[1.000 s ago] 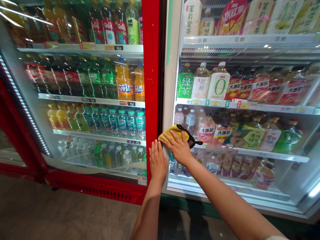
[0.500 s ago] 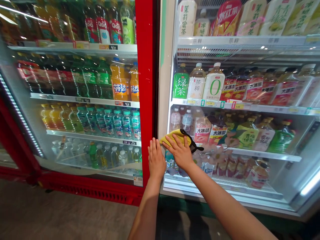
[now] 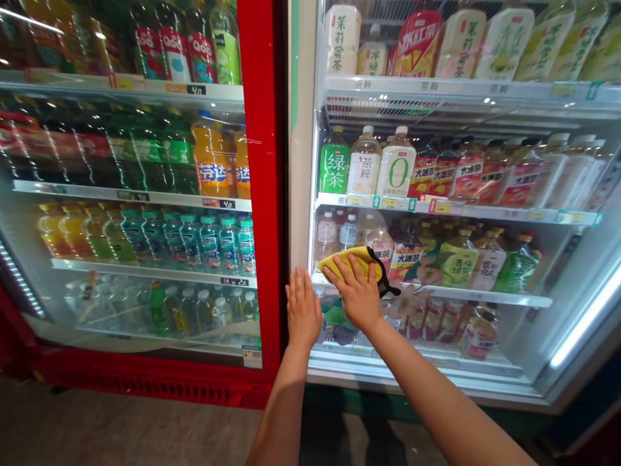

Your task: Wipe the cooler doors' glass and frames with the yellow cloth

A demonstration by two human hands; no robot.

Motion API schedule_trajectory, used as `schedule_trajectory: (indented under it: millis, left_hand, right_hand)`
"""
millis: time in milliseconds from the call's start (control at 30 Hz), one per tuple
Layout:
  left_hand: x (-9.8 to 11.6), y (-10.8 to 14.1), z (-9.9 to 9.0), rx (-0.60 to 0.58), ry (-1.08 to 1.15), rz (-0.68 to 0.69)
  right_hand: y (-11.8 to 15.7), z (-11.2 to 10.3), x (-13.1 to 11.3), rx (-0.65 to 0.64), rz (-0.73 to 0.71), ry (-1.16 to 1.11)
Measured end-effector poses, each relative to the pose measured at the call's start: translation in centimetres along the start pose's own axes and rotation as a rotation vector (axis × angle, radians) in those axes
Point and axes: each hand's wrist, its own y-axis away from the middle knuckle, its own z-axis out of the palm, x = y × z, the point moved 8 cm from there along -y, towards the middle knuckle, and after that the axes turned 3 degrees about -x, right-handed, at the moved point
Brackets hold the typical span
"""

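My right hand [image 3: 358, 296] presses a yellow cleaning cloth [image 3: 361, 252] with a black edge and loop against the glass door [image 3: 436, 249] of the right-hand drinks fridge. Its fingers lie spread over the cloth, which hides part of the bottles behind. To its left, my left hand [image 3: 303, 310] rests flat on the fridge's white door frame [image 3: 301, 194], fingers stretched upward and nothing in it. Behind the glass, near the cloth, stand bottles such as a dark-capped tea bottle [image 3: 406, 254].
A red-framed fridge [image 3: 262, 194] full of drinks stands on the left, separated by a narrow dark gap. Shelves with price tags [image 3: 439, 206] hold several rows of bottles in the right fridge. Grey floor [image 3: 145, 430] shows below.
My right hand has slid the cloth slightly to the right across the glass, away from the frame. My left hand stays on the white frame. The view has turned a little right.
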Motion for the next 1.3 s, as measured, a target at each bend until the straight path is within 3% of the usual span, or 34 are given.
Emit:
schedule_trajectory:
  millis: [133,233,367,500,600,700,833,967,1133,1200,1300]
  left_hand:
    - [1.0,-0.2,0.3,-0.033,0.045,0.039]
    - [1.5,-0.3,0.5,-0.026,0.07,0.037]
    - [2.3,-0.5,0.9,0.0,0.112,0.029]
    - [3.5,-0.7,1.4,-0.004,0.13,0.034]
    - [4.3,-0.7,1.8,-0.022,0.125,0.037]
    - [5.3,-0.6,2.0,-0.042,0.116,0.07]
    - [6.3,-0.6,2.2,-0.051,0.101,0.128]
    - [6.7,-0.4,2.5,-0.047,0.083,0.138]
    - [7.4,0.4,2.9,-0.048,0.055,0.171]
    - [7.9,0.6,2.9,-0.051,0.043,0.197]
    - [9.0,0.7,2.7,-0.052,0.053,0.234]
  right_hand:
    - [2.7,-0.2,2.5,-0.011,0.076,0.021]
    - [5.2,1.2,2.0,-0.039,0.068,0.03]
    - [3.8,1.1,1.3,-0.076,0.013,0.024]
    - [1.9,-1.2,4.4,-0.057,0.124,0.049]
    - [4.1,-1.3,6.4,-0.05,0.221,0.082]
    - [6.6,0.1,5.9,-0.096,0.201,0.079]
    - [5.6,0.3,5.0,-0.124,0.151,0.079]
    - [3.9,-1.4,7.3,-0.074,0.204,0.089]
    - [7.9,-0.3,8.8,-0.024,0.319,0.106]
    - [9.0,0.9,7.9,-0.057,0.278,0.102]
    - [8.1,1.0,7.5,-0.102,0.201,0.101]
